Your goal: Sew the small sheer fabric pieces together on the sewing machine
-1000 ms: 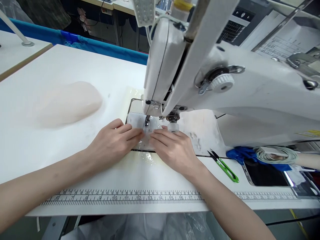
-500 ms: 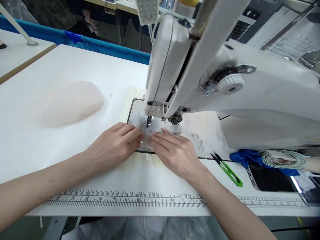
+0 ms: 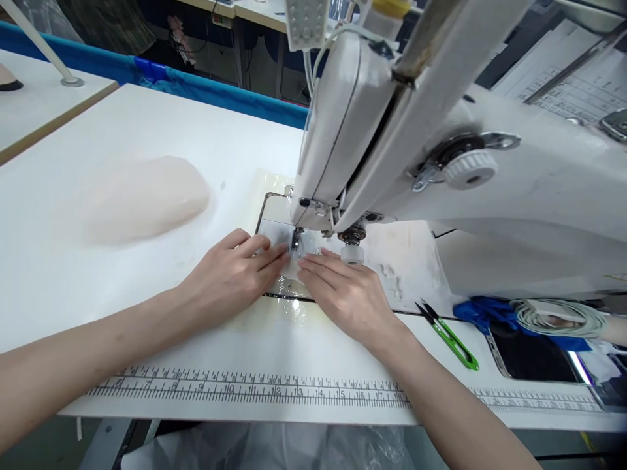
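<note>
A small pale piece of thin fabric [image 3: 292, 269] lies at the needle area of a white sewing machine [image 3: 333, 130], mostly covered by my fingers. My left hand [image 3: 238, 267] is closed at its left side, fingertips beside the presser foot [image 3: 296, 237] and thumb tucked below. From the right, my right hand [image 3: 345, 290] presses on the same piece, its fingers together and nearly flat, with the thumb hidden. The fabric's edges are hard to make out against the shiny needle plate [image 3: 274, 210].
A pale beige moulded cup [image 3: 151, 196] rests on the white table at left. Green thread snips [image 3: 453, 343] lie to the right, near a phone [image 3: 533, 356], blue cloth [image 3: 482, 312] and coiled cord [image 3: 558, 316]. A printed ruler [image 3: 255, 388] runs along the front edge.
The view has shifted slightly, so the machine appears farther right. My left fingers have stretched toward the presser foot, with the index finger more raised. My right hand stays nearly in place.
</note>
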`<state>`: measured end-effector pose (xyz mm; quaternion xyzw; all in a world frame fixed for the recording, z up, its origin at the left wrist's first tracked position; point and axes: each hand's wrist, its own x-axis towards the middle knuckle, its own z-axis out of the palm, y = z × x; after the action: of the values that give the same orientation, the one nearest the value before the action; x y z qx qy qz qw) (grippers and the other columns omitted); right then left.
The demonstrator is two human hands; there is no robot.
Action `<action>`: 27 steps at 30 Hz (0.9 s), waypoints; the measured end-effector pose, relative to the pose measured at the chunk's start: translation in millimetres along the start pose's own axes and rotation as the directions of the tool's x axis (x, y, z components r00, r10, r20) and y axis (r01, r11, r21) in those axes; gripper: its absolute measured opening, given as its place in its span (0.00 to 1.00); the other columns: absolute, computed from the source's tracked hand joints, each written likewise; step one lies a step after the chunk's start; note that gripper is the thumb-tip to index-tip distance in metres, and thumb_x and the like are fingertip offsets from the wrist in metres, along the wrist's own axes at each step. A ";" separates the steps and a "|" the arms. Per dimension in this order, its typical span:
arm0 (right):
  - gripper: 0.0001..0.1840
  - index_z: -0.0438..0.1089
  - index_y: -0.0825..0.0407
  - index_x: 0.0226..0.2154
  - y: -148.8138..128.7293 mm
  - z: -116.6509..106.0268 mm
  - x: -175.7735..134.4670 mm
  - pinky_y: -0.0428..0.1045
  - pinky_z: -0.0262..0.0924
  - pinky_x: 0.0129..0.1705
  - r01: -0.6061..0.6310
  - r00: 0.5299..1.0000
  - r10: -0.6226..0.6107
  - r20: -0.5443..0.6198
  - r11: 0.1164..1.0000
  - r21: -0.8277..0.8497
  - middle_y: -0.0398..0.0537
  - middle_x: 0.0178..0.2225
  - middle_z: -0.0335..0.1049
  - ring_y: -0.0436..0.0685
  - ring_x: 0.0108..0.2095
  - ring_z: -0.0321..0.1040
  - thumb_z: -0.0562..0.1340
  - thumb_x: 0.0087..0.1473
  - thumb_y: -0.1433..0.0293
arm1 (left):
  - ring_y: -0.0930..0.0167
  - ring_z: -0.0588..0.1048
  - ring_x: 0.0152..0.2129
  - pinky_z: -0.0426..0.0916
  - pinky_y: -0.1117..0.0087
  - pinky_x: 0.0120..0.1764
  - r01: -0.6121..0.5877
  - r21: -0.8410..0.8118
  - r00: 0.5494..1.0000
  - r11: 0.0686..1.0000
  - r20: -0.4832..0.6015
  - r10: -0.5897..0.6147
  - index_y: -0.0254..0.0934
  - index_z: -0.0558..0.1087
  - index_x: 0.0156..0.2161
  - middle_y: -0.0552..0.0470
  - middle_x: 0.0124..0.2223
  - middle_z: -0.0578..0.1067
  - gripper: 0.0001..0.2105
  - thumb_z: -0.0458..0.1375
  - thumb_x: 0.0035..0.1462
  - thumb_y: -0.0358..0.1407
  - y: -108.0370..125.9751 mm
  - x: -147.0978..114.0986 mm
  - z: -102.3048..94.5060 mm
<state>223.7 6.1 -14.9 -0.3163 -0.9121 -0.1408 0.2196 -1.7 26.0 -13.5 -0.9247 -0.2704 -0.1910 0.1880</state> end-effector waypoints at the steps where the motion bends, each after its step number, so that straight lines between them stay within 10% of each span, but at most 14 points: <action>1: 0.11 0.76 0.55 0.35 0.2 0.4 0.1 0.49 0.72 0.45 -0.002 1.000 0.002 -0.002 1.000 0.002 0.48 0.42 0.79 0.54 0.41 0.77 0.60 0.57 0.83 | 0.66 0.73 0.39 0.64 0.65 0.35 0.004 0.002 1.000 1.000 -0.004 -0.004 0.33 0.78 0.45 0.49 0.48 0.79 0.11 0.54 0.63 0.27 -0.2 -0.1 0.8; 27: 0.13 0.76 0.58 0.37 4.2 4.4 3.7 0.49 0.73 0.45 -0.029 0.999 0.029 0.046 1.000 -0.001 0.52 0.39 0.79 0.56 0.43 0.75 0.56 0.61 0.81 | 0.68 0.76 0.45 0.63 0.62 0.44 0.054 0.002 0.998 0.999 -0.037 -0.054 0.36 0.75 0.46 0.53 0.49 0.79 0.11 0.51 0.67 0.29 -6.3 3.2 11.3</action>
<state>222.5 13.0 -16.5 -0.3326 -0.9123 -0.1303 0.2005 0.1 37.3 -20.1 -0.9130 -0.2921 -0.2128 0.1894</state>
